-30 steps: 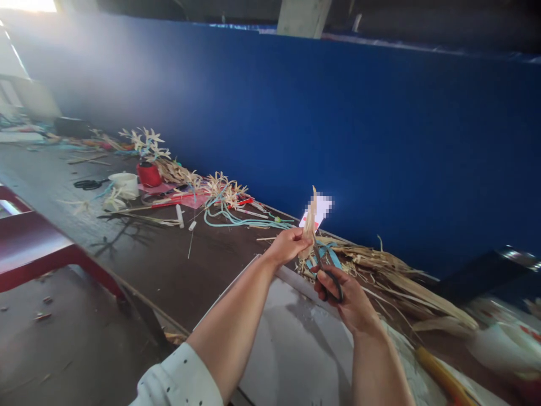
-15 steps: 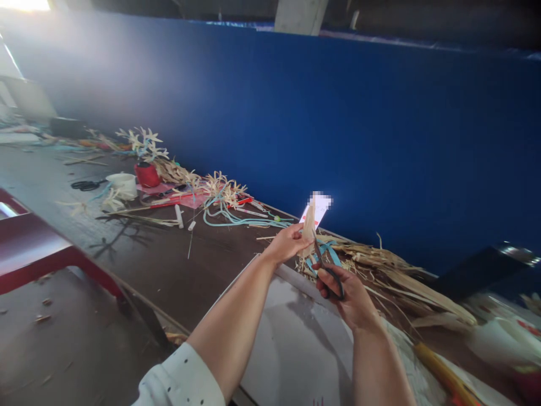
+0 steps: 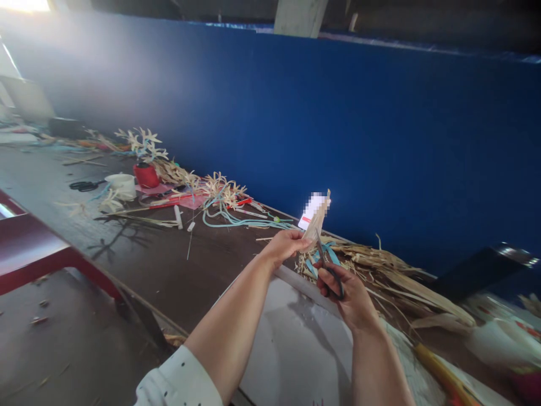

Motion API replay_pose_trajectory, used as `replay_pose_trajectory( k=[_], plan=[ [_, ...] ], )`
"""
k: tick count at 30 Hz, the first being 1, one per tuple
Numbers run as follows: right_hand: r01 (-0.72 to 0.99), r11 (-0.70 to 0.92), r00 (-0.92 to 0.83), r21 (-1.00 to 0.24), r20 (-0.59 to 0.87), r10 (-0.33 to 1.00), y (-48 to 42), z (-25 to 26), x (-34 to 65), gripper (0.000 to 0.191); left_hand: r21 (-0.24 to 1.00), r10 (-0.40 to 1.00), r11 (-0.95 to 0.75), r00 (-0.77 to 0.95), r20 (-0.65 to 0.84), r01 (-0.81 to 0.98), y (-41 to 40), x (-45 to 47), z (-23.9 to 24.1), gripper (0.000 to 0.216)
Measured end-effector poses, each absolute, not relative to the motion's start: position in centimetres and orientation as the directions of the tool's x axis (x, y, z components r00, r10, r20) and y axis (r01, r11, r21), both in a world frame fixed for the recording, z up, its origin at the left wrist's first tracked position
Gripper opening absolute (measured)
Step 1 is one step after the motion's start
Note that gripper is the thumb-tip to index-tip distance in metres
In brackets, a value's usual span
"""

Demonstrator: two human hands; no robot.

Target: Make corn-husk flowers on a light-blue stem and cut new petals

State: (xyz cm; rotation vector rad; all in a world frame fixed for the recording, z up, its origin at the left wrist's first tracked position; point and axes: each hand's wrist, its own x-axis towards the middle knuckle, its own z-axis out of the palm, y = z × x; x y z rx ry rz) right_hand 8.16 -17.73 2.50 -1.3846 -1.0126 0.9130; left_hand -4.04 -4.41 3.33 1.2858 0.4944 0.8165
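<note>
Pinched in my left hand (image 3: 287, 246) is a pale dried husk leaf (image 3: 316, 224), its narrow tip pointing up and to the right. My right hand (image 3: 344, 290) grips dark-handled scissors (image 3: 336, 280), fingers through the loops. The blades point up and lie against the right edge of the leaf; whether they are parted is hard to make out. Behind the leaf stands a lit phone screen (image 3: 307, 217), partly covered by it. Below the hands lie blue strips (image 3: 332, 254) and small pale scraps.
Dried husk leaves (image 3: 393, 268) are heaped on the right of the dark table (image 3: 203, 248). Left are pale husk flowers (image 3: 224, 189), light-blue cords (image 3: 236, 221), a red thread spool (image 3: 146, 175), a white cup (image 3: 122, 185) and other scissors (image 3: 84, 185). A blue partition (image 3: 380, 129) rises behind.
The leaf has turned in my left hand, its tip swinging from upright to the right. The left fingers have shifted slightly. My right hand and the scissors stay almost in place.
</note>
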Motion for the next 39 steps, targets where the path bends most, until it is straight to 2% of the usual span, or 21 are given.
replay_pose_trajectory(
  k=[15,28,34,39],
  plan=[
    [0.048,-0.003,0.322,-0.999,0.012,0.947,-17.8,2.7,8.2,0.042,0.977,0.77,0.041,0.63,0.102,-0.208,-4.4,-4.2,3.4,0.035],
    [-0.009,0.011,0.284,-1.0,0.008,0.959,-17.9,2.7,8.1,0.04,0.905,0.666,0.323,0.746,-0.01,-0.276,-5.2,-4.6,4.3,0.04],
    [-0.008,0.0,0.214,-1.0,-0.002,0.977,-17.8,2.7,7.1,0.04,0.838,0.746,0.326,0.664,0.057,-0.438,-5.1,-4.2,3.9,0.037],
    [0.021,-0.004,0.151,-1.0,-0.001,0.989,-17.5,2.4,6.5,0.04,0.788,0.825,0.312,0.562,0.052,-0.53,-5.1,-3.9,4.0,0.035]
  ],
)
